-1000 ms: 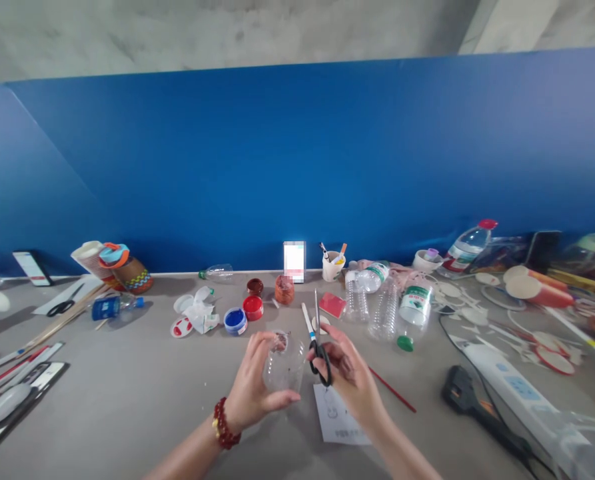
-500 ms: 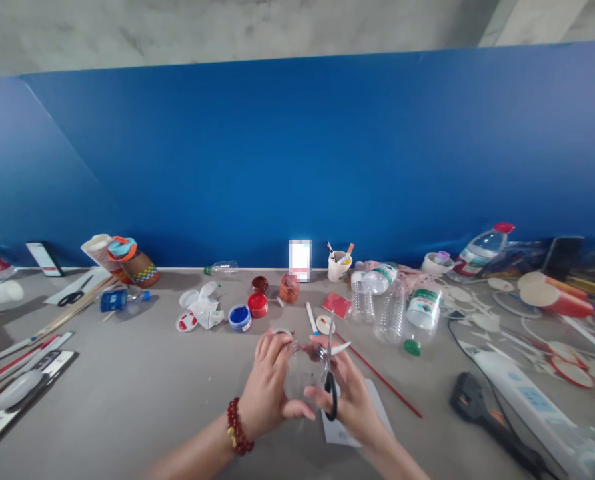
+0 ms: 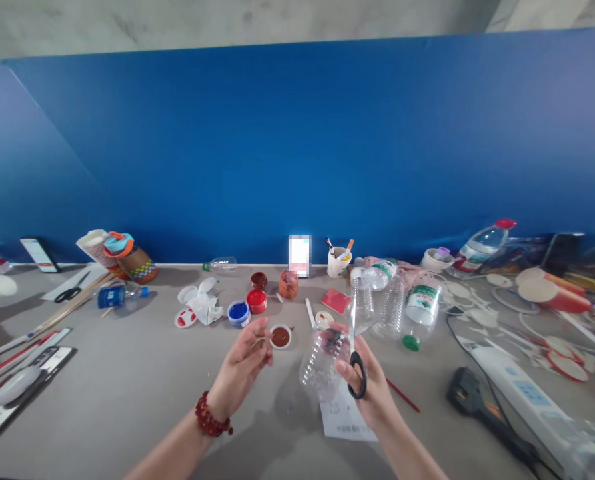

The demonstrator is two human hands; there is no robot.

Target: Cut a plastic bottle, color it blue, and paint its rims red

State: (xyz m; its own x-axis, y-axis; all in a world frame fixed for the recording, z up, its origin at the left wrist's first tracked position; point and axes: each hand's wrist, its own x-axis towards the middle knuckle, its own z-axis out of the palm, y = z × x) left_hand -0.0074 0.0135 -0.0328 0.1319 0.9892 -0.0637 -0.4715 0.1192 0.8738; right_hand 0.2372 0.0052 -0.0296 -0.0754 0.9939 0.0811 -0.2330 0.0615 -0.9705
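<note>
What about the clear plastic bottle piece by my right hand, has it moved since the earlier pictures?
Yes, the clear plastic bottle piece has moved right, farther from the round, open jar of blue paint.

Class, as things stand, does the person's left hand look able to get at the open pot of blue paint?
Probably yes: the left hand looks empty, and nothing seems to stand between it and the blue paint pot just beyond its fingers.
</note>
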